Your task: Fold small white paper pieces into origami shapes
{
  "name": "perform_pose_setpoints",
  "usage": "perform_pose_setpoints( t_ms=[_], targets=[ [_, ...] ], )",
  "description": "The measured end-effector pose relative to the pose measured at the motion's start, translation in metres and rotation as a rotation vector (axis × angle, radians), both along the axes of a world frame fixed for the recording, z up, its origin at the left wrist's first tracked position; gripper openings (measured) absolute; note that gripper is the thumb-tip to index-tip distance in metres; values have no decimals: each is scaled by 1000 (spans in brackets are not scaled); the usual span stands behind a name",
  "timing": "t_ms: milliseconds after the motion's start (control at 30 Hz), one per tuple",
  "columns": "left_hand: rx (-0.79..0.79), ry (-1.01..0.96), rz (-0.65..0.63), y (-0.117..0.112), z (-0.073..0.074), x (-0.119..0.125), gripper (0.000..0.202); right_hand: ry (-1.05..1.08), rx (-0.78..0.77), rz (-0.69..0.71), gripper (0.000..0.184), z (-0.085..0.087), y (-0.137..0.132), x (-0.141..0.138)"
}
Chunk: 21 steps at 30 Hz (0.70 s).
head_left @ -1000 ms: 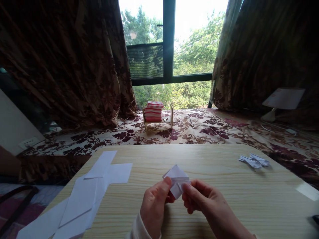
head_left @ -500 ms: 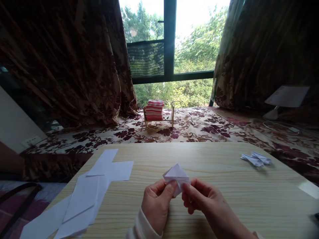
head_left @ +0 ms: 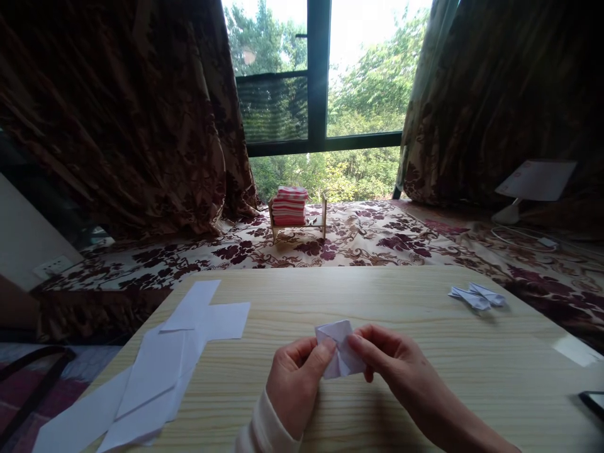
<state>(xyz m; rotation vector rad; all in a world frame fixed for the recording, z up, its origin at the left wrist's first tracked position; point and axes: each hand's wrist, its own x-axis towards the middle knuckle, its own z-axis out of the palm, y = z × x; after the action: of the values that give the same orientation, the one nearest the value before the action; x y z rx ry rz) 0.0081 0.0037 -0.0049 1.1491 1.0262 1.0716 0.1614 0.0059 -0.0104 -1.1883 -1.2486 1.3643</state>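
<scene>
A small folded white paper piece [head_left: 338,352] is held between both my hands just above the light wooden table [head_left: 425,390]. My left hand [head_left: 295,384] pinches its left edge with thumb and fingers closed. My right hand [head_left: 391,365] grips its right side, fingers closed around it. The paper's lower part is hidden behind my fingers.
Several flat white paper sheets [head_left: 160,371] lie overlapped at the table's left. A finished folded paper shape [head_left: 476,296] rests at the right. A dark phone corner [head_left: 595,402] shows at the right edge. Beyond lie a floral cloth, a small wooden rack with striped cloths [head_left: 292,214], a lamp [head_left: 528,189] and curtains.
The pointed top flap of the paper has been folded down, so the piece looks flatter and squarer. Both hands have stayed at the same spot, with my right hand shifted slightly up.
</scene>
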Motion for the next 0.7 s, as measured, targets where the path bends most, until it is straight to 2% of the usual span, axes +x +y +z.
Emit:
perform_pose_setpoints(
  t_ms=[167,200,300,433,567,700],
  targets=[
    [-87,-84,70,1,-4,0,38,-42,74,74,29,-4,-5,-5],
    [-102,-90,73,2,-5,-1,38,-68,125,82,28,-4,-6,-5],
    [-108,-117,62,5,-9,-4,36,-207,355,74,39,-5,-10,-5],
    [-106,-151,34,9,-15,-7,35,-381,640,53,40,-10,-11,-2],
    [-123,-172,30,10,-18,-8,38,-464,777,60,46,-12,-9,2],
    [-142,-158,60,10,-18,-9,40,-558,857,68,40,-10,-9,3]
  ],
)
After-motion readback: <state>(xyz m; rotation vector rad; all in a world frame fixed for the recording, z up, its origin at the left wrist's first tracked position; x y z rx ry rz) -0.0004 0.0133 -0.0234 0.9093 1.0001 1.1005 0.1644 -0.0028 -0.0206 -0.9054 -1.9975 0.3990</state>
